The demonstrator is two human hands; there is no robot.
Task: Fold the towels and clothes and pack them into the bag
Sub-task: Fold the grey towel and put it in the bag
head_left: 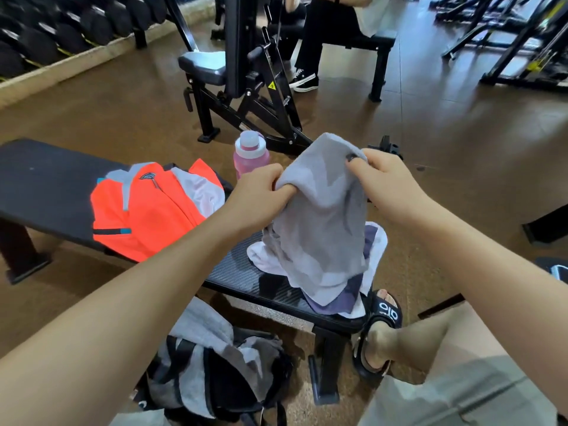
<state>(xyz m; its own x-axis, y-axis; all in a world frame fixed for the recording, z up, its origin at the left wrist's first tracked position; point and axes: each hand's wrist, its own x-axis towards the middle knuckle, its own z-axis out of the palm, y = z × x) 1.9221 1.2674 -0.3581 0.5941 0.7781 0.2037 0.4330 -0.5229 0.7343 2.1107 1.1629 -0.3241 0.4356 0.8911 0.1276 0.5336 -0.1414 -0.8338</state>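
A grey towel (pixel 322 216) hangs above the black bench (pixel 46 182), held up by both hands. My left hand (pixel 261 192) grips its upper left edge and my right hand (pixel 387 182) pinches its upper right edge. Its lower end drapes onto a pile of white and dark purple cloth (pixel 347 296) at the bench's right end. An orange and grey shirt (pixel 150 207) lies spread on the bench to the left. A grey and black bag (pixel 215 373) sits on the floor below the bench.
A pink water bottle (pixel 250 155) stands behind the bench. A black weight machine (pixel 246 72) and another bench with a seated person (pixel 325 29) are beyond. Dumbbell racks (pixel 61 29) line the far left. My sandalled foot (pixel 381 327) rests by the bench leg.
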